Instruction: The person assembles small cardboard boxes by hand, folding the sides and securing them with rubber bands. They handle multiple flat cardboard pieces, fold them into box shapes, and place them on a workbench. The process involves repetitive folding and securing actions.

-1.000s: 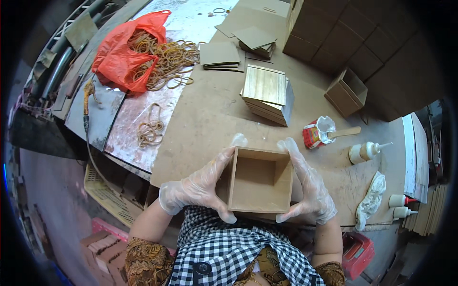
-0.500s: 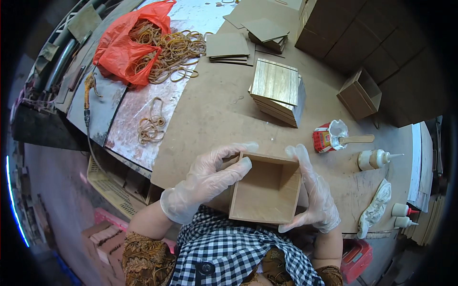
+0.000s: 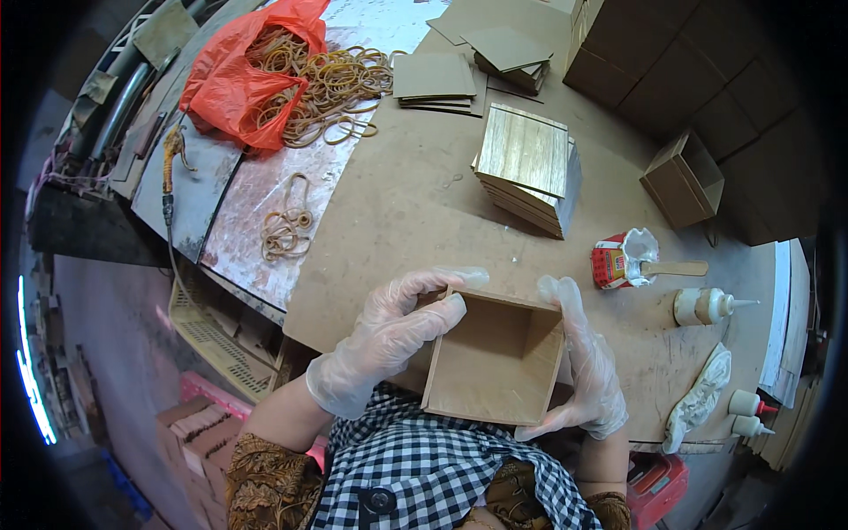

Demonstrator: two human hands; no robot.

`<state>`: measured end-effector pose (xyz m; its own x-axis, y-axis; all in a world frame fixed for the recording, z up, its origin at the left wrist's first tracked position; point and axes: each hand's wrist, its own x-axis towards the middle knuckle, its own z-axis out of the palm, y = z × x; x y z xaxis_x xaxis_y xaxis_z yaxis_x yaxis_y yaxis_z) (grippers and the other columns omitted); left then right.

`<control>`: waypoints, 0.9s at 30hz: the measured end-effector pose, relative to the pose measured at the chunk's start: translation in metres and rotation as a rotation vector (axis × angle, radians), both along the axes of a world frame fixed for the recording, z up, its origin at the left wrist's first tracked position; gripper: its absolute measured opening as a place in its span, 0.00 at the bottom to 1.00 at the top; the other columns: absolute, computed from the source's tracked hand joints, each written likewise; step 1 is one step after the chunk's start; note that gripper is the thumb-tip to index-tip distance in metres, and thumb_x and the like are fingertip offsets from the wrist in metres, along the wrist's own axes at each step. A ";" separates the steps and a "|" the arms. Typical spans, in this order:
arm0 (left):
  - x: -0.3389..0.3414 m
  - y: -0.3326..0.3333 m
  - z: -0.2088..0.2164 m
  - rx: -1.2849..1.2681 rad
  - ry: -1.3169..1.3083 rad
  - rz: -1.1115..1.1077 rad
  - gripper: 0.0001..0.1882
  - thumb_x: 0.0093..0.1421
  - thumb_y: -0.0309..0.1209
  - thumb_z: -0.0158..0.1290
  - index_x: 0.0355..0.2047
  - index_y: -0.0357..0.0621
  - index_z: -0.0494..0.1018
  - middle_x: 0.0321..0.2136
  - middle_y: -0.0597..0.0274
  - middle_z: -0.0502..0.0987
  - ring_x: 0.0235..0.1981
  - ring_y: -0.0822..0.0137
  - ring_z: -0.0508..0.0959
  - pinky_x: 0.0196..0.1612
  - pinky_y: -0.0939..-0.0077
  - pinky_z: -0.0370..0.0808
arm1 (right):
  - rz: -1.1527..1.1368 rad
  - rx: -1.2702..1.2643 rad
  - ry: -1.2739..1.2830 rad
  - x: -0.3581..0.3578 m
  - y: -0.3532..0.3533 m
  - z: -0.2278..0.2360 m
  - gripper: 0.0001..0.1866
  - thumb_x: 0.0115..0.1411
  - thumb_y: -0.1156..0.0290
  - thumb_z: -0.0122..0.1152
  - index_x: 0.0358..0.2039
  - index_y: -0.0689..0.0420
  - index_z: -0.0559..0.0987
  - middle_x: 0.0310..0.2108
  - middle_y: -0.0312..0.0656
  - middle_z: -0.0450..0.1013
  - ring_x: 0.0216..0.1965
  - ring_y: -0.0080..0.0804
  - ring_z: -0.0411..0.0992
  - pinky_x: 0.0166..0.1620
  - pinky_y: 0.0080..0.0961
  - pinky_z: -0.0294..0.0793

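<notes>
An open-topped wooden box (image 3: 490,375) is held up between both my gloved hands at the near edge of the table, its hollow inside facing me. My left hand (image 3: 397,314) is closed on the box's upper left corner, thumb over the rim and fingers behind. Along the right wall my right hand (image 3: 587,380) grips it, fingers up the side and thumb at the lower corner. Both hands wear clear thin gloves. Beyond the box stands a stack of wooden panels (image 3: 523,150), the top one pale and grained.
Rubber bands (image 3: 344,93) spill from a red plastic bag (image 3: 216,97) at far left. At right are a glue tub with a wooden stick (image 3: 623,256), a squeeze bottle (image 3: 698,306), a white rag (image 3: 700,397) and a small box (image 3: 685,181). Stacked boxes (image 3: 698,79) rise at far right.
The box is tipped slightly, its lower edge a little nearer me, with both hands keeping their hold. The table scene has shifted slightly right in view.
</notes>
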<state>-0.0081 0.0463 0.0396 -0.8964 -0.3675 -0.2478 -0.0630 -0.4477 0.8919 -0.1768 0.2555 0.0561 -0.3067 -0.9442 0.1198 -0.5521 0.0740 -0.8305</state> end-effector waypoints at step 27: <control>-0.004 0.003 0.013 0.145 -0.069 0.001 0.17 0.64 0.32 0.54 0.52 0.41 0.74 0.51 0.59 0.77 0.54 0.70 0.73 0.61 0.70 0.68 | 0.057 -0.061 0.029 0.003 -0.001 -0.001 0.78 0.24 0.42 0.83 0.70 0.66 0.49 0.68 0.61 0.53 0.69 0.57 0.55 0.67 0.41 0.59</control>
